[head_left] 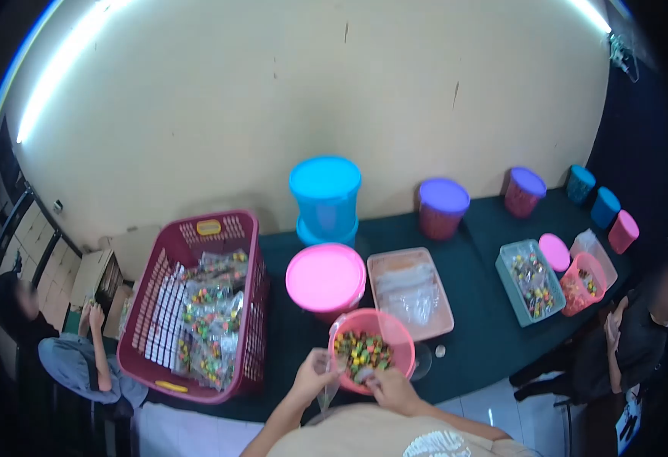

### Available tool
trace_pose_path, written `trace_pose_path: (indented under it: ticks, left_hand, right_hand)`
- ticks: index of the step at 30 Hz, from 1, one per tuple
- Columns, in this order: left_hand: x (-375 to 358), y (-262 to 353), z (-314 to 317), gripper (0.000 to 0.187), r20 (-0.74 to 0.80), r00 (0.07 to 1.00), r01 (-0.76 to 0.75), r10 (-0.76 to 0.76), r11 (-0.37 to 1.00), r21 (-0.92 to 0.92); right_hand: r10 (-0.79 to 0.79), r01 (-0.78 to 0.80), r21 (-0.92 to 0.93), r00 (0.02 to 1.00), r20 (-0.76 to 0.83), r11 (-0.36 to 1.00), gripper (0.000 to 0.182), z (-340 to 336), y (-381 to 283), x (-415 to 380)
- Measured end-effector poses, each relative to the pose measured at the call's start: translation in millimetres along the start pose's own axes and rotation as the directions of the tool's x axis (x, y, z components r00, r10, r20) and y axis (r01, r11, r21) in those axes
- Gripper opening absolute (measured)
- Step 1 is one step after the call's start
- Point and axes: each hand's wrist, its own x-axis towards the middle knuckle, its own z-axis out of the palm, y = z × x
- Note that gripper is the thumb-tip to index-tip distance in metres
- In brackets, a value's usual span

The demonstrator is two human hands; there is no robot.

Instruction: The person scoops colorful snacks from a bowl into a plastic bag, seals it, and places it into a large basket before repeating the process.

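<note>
A pink tub point(404, 335) stands at the front edge of the table, filled with small multicoloured wrapped-looking pieces point(364, 349). My left hand point(312, 375) is at the tub's left rim, fingers pinched on a clear plastic bag point(329, 393) that hangs below them. My right hand point(392, 390) reaches over the near rim, its fingers closed at the pieces. A pale, translucent item point(363, 374) shows at those fingertips, too small to name.
Left stands a maroon basket point(251, 305) of filled bags. Behind the tub are a pink-lidded container point(326, 278), stacked blue containers point(325, 194) and a tray point(446, 324) of clear bags. A green basket point(511, 293) lies right. People sit left point(82, 365) and right point(639, 335).
</note>
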Motion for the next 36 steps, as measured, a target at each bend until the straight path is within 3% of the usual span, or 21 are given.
trace_pose_path:
  ticks: [2,4,6,9,12,16,18,19,21,24,28,30,31,33,36]
  left_hand:
    - [0.6,1.5,1.1,0.045,0.017,1.000,0.015,-0.016,0.999,0.047]
    - [-0.6,6.6,0.0,0.049,0.046,0.998,0.034,-0.038,0.997,0.072]
    - [-1.2,7.5,-3.0,0.052,0.060,0.998,-0.019,0.008,0.982,0.190]
    - [-0.5,7.2,-7.3,0.055,0.105,0.991,-0.111,0.078,0.923,0.367]
    - [-6.0,25.6,-6.6,0.056,0.056,0.996,-0.091,0.073,0.866,0.492]
    - [-8.3,27.6,-10.5,0.058,0.053,0.996,-0.090,0.074,0.871,0.483]
    - [-9.1,23.7,-14.1,0.060,0.036,0.998,-0.064,0.053,0.867,0.494]
    - [-10.5,21.7,-16.5,0.060,0.035,0.998,-0.057,0.045,0.870,0.490]
    - [-12.2,18.3,-22.3,0.063,-0.009,1.000,0.024,-0.022,0.873,0.487]
    - [-17.0,11.8,-27.8,0.064,-0.059,0.994,0.109,-0.092,0.870,0.481]
    - [-27.0,5.8,-29.7,0.064,-0.045,0.994,0.106,-0.097,0.849,0.518]
    - [-29.6,2.5,-25.5,0.065,-0.050,0.997,-0.017,0.058,0.808,0.589]
    - [-31.6,5.0,-20.9,0.065,-0.056,0.997,-0.013,0.056,0.809,0.587]
    - [-36.1,16.9,-8.7,0.067,-0.127,0.957,-0.046,0.259,0.573,0.818]
    - [-38.9,36.8,-0.4,0.068,-0.055,0.954,-0.111,0.294,0.518,0.848]
  right_hand:
    - [0.026,-0.024,0.025,0.996,-0.087,0.999,0.015,2.8,0.3,0.3]
    - [0.106,-0.094,0.178,0.992,-0.063,0.980,0.014,-5.1,-5.9,6.7]
    - [0.146,-0.139,0.175,0.989,-0.031,0.975,0.014,-12.5,-15.4,8.8]
    - [0.277,-0.253,0.473,0.961,0.019,0.844,0.017,-6.1,-9.7,10.6]
    - [0.331,-0.309,0.552,0.942,0.063,0.775,0.013,3.5,5.6,14.0]
    - [0.302,-0.276,0.601,0.951,0.060,0.750,0.006,8.6,19.4,15.8]
    - [0.352,-0.352,0.766,0.920,0.176,0.537,0.007,-1.6,19.4,19.7]
    - [0.356,-0.360,0.764,0.916,0.183,0.535,0.007,-4.2,20.5,21.6]
    - [0.388,-0.360,0.882,0.892,0.231,0.303,0.008,-8.9,22.7,27.4]
    - [0.357,-0.273,0.884,0.925,0.133,0.379,0.006,-17.4,28.4,34.4]
    - [0.322,-0.235,0.907,0.939,0.119,0.350,0.009,-31.6,25.7,41.4]
    - [0.326,-0.237,0.908,0.938,0.120,0.347,0.009,-37.5,16.9,44.0]
    - [0.324,-0.233,0.914,0.938,0.121,0.332,0.009,-40.0,13.4,45.0]
    - [0.318,-0.226,0.921,0.940,0.121,0.317,0.010,-43.8,6.1,46.5]
    - [0.237,-0.179,0.931,0.966,0.105,0.318,0.011,-44.9,-2.5,50.1]
